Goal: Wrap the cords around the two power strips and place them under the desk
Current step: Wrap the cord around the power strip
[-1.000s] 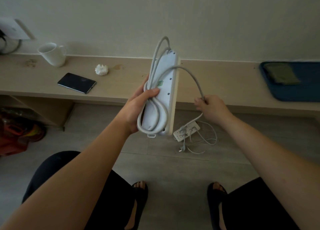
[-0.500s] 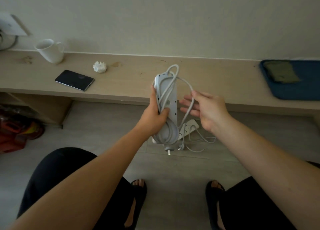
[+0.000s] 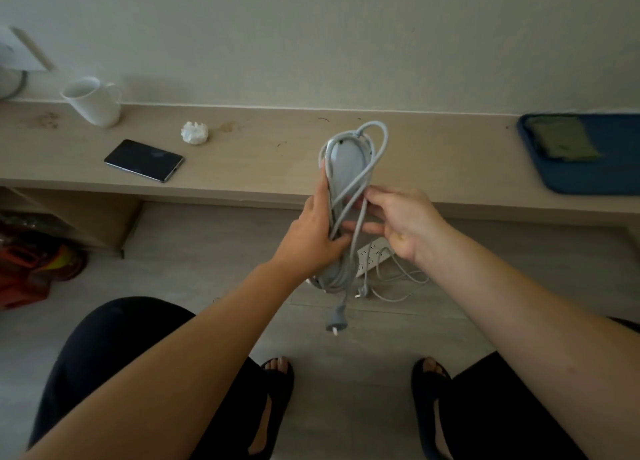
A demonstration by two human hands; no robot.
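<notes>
A white power strip [image 3: 346,158] stands upright in front of the desk [image 3: 263,169], its grey cord [image 3: 375,148] looped lengthwise around it. My left hand [image 3: 318,231] grips the strip's middle from the left. My right hand [image 3: 398,220] pinches the cord at the strip's right side. The cord's plug [image 3: 335,323] dangles free below the strip. A second white power strip [image 3: 372,253] lies on the floor beyond my hands, its loose cord [image 3: 398,286] spread beside it and partly hidden by my right hand.
On the desk are a white mug [image 3: 91,101], a crumpled tissue [image 3: 195,133], a dark phone [image 3: 143,160] and a blue tray [image 3: 585,155] at the right. Red and orange items [image 3: 34,262] sit on the floor under the desk's left part. My sandalled feet [image 3: 277,373] rest below.
The strip came down from a raised position to in front of the desk edge. My right hand closed in from the side onto the cord, and the plug end now hangs free below.
</notes>
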